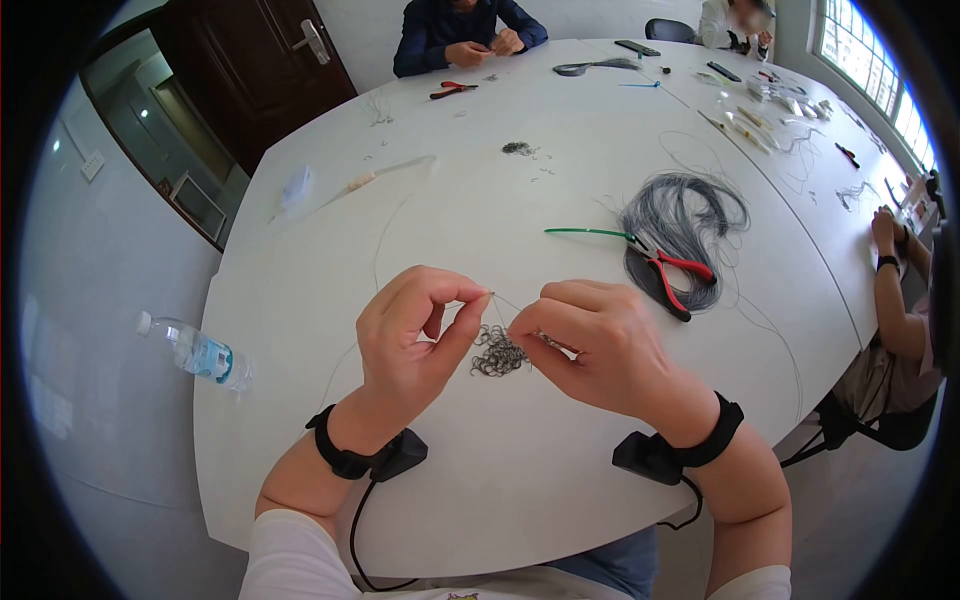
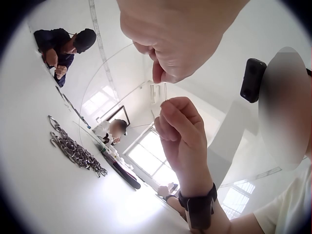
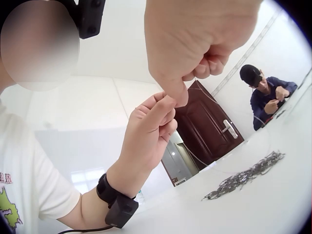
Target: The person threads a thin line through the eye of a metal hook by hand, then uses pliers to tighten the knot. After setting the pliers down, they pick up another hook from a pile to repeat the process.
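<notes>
Over the table, my left hand point(image 1: 410, 325) pinches a thin clear fishing line point(image 2: 165, 91) between thumb and index finger. A tiny dark spot shows at these fingertips, too small to tell what it is. Close on its right, my right hand point(image 1: 605, 340) also pinches the line, thumb against index finger, with the other fingers curled. A short stretch of line runs between both hands, and a loose length arcs away past the left hand. Below the fingertips lies a heap of small dark metal fish hooks point(image 1: 497, 355), partly covered by the right hand in the head view.
Red-handled pliers point(image 1: 685, 268) lie on a grey bundle of line point(image 1: 690, 210) beside a green cable tie point(image 1: 585, 231). A smaller hook pile point(image 1: 517, 148) sits farther back. A water bottle point(image 1: 205, 355) is at left. Other people sit around the white table point(image 1: 450, 520).
</notes>
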The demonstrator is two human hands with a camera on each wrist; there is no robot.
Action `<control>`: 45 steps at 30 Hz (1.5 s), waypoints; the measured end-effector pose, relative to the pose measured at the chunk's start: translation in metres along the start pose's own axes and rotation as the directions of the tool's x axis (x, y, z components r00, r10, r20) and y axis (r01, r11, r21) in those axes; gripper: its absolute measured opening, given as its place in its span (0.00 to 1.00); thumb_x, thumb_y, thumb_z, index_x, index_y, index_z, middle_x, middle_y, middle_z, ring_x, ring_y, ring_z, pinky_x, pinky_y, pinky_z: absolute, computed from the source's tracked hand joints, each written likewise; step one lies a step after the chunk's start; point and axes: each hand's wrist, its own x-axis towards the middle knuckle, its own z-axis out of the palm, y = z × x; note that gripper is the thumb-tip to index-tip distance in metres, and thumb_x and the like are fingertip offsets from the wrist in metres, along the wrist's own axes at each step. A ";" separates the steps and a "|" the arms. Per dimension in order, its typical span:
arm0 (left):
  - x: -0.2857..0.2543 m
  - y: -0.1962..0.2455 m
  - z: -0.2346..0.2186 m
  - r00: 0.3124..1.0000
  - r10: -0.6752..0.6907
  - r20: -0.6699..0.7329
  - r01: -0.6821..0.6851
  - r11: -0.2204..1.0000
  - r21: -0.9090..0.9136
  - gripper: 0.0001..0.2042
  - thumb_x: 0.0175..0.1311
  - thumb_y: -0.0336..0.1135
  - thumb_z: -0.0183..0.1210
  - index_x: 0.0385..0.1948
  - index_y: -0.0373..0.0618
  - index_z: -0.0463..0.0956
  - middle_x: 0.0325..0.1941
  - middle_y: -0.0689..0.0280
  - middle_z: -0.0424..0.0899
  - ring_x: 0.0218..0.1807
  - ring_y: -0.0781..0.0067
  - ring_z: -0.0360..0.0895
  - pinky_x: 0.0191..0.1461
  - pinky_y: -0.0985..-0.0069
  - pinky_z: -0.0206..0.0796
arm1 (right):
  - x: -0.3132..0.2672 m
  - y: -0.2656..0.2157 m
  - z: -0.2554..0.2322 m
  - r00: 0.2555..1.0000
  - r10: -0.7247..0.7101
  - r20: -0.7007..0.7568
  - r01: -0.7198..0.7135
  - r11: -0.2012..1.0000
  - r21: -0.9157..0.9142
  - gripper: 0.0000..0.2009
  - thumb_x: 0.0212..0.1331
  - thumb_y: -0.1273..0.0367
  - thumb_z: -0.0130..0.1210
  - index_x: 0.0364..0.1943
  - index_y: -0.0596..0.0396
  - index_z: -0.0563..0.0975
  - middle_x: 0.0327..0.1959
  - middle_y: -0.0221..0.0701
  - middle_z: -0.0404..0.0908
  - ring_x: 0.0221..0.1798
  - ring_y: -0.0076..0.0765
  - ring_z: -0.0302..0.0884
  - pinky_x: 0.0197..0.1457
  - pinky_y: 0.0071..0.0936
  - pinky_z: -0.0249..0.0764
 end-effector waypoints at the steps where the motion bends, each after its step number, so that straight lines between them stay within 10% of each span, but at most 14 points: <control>1: 0.000 -0.001 0.000 1.000 0.016 -0.002 -0.016 1.000 0.007 0.05 0.59 0.21 0.64 0.30 0.43 0.77 0.28 0.74 0.79 0.21 0.91 0.56 0.23 0.88 0.49 | -0.001 -0.001 0.002 0.999 0.042 -0.001 -0.042 0.999 -0.008 0.05 0.49 0.75 0.63 0.27 0.53 0.77 0.24 0.28 0.77 0.25 0.37 0.76 0.27 0.32 0.71; 12: 0.002 0.001 -0.003 0.999 -0.028 -0.015 0.028 0.999 -0.016 0.06 0.58 0.20 0.65 0.30 0.44 0.78 0.28 0.72 0.80 0.19 0.88 0.61 0.21 0.86 0.52 | 0.000 -0.016 0.006 0.951 0.310 0.001 -0.310 0.949 0.056 0.11 0.58 0.64 0.65 0.36 0.58 0.81 0.34 0.33 0.84 0.16 0.29 0.75 0.26 0.25 0.71; 14: 0.001 0.000 -0.002 0.999 -0.052 -0.009 0.051 0.997 -0.056 0.06 0.58 0.21 0.65 0.30 0.44 0.77 0.28 0.72 0.80 0.19 0.88 0.60 0.22 0.86 0.51 | 0.005 -0.024 0.000 0.753 0.597 0.277 -0.657 0.702 0.274 0.12 0.62 0.63 0.64 0.37 0.60 0.80 0.29 0.32 0.82 0.18 0.23 0.76 0.27 0.21 0.71; 20: -0.001 -0.001 0.001 0.994 -0.108 -0.008 0.106 0.986 -0.125 0.06 0.59 0.22 0.65 0.31 0.45 0.77 0.27 0.74 0.78 0.20 0.89 0.59 0.22 0.86 0.51 | -0.001 -0.018 0.016 0.741 0.568 0.357 -0.606 0.339 0.720 0.13 0.66 0.63 0.60 0.38 0.62 0.78 0.26 0.26 0.79 0.24 0.17 0.75 0.28 0.19 0.70; 24: -0.003 -0.003 0.002 0.987 -0.160 -0.016 0.155 0.973 -0.169 0.06 0.60 0.23 0.65 0.31 0.45 0.77 0.26 0.75 0.77 0.20 0.89 0.58 0.23 0.86 0.51 | -0.002 -0.014 0.014 0.741 0.569 0.357 -0.609 0.344 0.715 0.12 0.65 0.64 0.62 0.34 0.60 0.78 0.26 0.28 0.80 0.25 0.18 0.75 0.29 0.19 0.70; 26: -0.003 -0.004 0.002 0.984 -0.177 -0.019 0.169 0.963 -0.211 0.06 0.60 0.23 0.65 0.31 0.44 0.77 0.26 0.75 0.77 0.21 0.90 0.58 0.23 0.86 0.50 | -0.002 -0.011 0.011 0.859 0.473 0.193 -0.511 0.796 0.324 0.09 0.63 0.66 0.62 0.31 0.57 0.80 0.27 0.29 0.80 0.25 0.21 0.75 0.29 0.21 0.68; 30: -0.003 -0.002 -0.001 0.983 -0.181 -0.016 0.174 0.965 -0.195 0.06 0.60 0.23 0.65 0.31 0.44 0.77 0.26 0.76 0.77 0.21 0.90 0.58 0.23 0.87 0.50 | -0.003 0.001 0.014 0.987 0.046 -0.156 -0.084 0.966 -0.247 0.07 0.61 0.68 0.62 0.29 0.55 0.80 0.30 0.30 0.80 0.22 0.25 0.74 0.28 0.23 0.67; 33: -0.003 0.000 -0.005 0.984 -0.169 0.058 0.176 0.976 -0.129 0.06 0.63 0.21 0.61 0.35 0.43 0.75 0.33 0.72 0.79 0.26 0.92 0.62 0.29 0.90 0.55 | -0.001 -0.010 0.009 0.983 0.117 -0.145 -0.141 0.976 -0.167 0.05 0.61 0.69 0.61 0.30 0.54 0.81 0.32 0.31 0.80 0.22 0.28 0.75 0.29 0.24 0.67; 34: -0.003 0.000 -0.005 0.989 -0.137 0.052 0.142 0.982 -0.128 0.06 0.63 0.21 0.62 0.35 0.43 0.75 0.32 0.72 0.79 0.25 0.92 0.62 0.28 0.90 0.54 | 0.001 -0.018 0.008 0.939 0.341 -0.049 -0.337 0.939 0.073 0.05 0.62 0.68 0.61 0.33 0.55 0.81 0.32 0.30 0.80 0.24 0.27 0.76 0.30 0.23 0.69; 37: -0.002 0.001 -0.002 0.996 -0.087 0.011 0.087 0.991 -0.106 0.06 0.60 0.21 0.63 0.32 0.45 0.76 0.30 0.73 0.79 0.22 0.90 0.61 0.25 0.88 0.53 | -0.001 -0.027 0.017 0.783 0.592 0.191 -0.590 0.608 0.531 0.08 0.64 0.66 0.61 0.37 0.57 0.79 0.33 0.28 0.81 0.26 0.23 0.78 0.32 0.22 0.70; 38: -0.002 0.001 -0.001 0.997 -0.068 -0.027 0.065 0.994 -0.084 0.07 0.59 0.22 0.65 0.30 0.46 0.76 0.28 0.74 0.80 0.20 0.89 0.60 0.22 0.87 0.52 | -0.003 -0.027 0.021 0.720 0.623 0.306 -0.605 0.347 0.717 0.09 0.66 0.66 0.60 0.39 0.58 0.78 0.33 0.27 0.81 0.28 0.21 0.78 0.32 0.20 0.71; 41: 0.000 0.002 -0.002 0.999 -0.033 -0.031 0.031 0.998 -0.055 0.07 0.58 0.22 0.65 0.30 0.46 0.76 0.29 0.72 0.81 0.19 0.88 0.61 0.22 0.86 0.54 | -0.008 -0.024 0.031 0.716 0.630 0.302 -0.515 0.184 0.837 0.10 0.68 0.66 0.58 0.39 0.60 0.76 0.32 0.25 0.80 0.28 0.17 0.76 0.33 0.17 0.71; 45: -0.001 0.000 -0.002 0.999 -0.026 -0.047 0.023 0.998 -0.064 0.07 0.57 0.21 0.65 0.30 0.45 0.76 0.29 0.70 0.82 0.19 0.87 0.62 0.22 0.86 0.54 | -0.012 -0.016 0.035 0.759 0.618 0.204 -0.451 0.274 0.849 0.08 0.69 0.67 0.58 0.37 0.58 0.76 0.29 0.24 0.79 0.28 0.15 0.73 0.33 0.16 0.70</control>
